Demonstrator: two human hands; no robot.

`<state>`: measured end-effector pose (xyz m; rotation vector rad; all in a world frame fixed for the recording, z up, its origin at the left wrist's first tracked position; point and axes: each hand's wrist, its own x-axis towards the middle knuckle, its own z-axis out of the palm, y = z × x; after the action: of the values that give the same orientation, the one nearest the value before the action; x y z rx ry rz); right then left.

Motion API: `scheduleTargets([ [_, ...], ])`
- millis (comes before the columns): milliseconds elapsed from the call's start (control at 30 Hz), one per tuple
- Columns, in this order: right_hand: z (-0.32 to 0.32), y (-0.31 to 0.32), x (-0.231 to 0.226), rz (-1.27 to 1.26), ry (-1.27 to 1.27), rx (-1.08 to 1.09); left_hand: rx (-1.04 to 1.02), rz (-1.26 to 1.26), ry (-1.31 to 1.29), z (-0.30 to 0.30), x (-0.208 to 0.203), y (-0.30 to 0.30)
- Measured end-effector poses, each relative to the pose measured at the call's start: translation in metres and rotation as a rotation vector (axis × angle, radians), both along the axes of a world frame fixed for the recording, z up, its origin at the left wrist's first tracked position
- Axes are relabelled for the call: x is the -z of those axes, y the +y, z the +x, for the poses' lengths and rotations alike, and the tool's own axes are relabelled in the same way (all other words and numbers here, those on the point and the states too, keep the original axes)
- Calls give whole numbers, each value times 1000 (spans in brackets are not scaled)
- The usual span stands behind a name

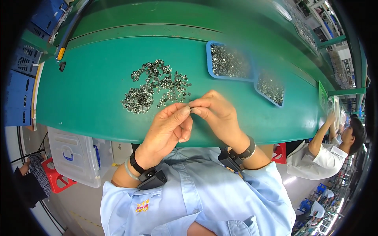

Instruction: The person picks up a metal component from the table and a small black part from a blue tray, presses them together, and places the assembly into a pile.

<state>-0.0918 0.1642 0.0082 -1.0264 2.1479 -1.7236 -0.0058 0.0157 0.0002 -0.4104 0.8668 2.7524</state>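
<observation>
My left hand point(172, 125) and my right hand point(215, 113) meet over the near part of the green table, thumbs and forefingers pinched together. Between the fingertips sits a small dark metal part point(191, 109), mostly hidden, and both hands grip it. Just beyond my left hand lies a loose pile of small shiny metal parts point(138, 98), spreading away from me across the table top. To the far right of my right hand stands a blue tray point(209, 59) filled with small metal pieces. A second blue tray point(263, 93) beside it holds more small pieces; that area is blurred.
The green table point(94, 94) has a raised ledge along its back. A yellow-tipped tool point(61, 54) lies at the far left, near blue crates point(19, 98). A clear lidded box point(75, 155) and red stool point(59, 177) stand below left. Another person point(319, 157) works at the right.
</observation>
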Motion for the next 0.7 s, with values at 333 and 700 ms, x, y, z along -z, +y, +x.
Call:
scheduleTargets([
  [333, 6, -2, -2, 5, 70, 26, -37, -31, 16, -1, 2, 0],
  [700, 2, -1, -2, -68, 14, 17, -61, -94, 47, 0, -6, -1],
])
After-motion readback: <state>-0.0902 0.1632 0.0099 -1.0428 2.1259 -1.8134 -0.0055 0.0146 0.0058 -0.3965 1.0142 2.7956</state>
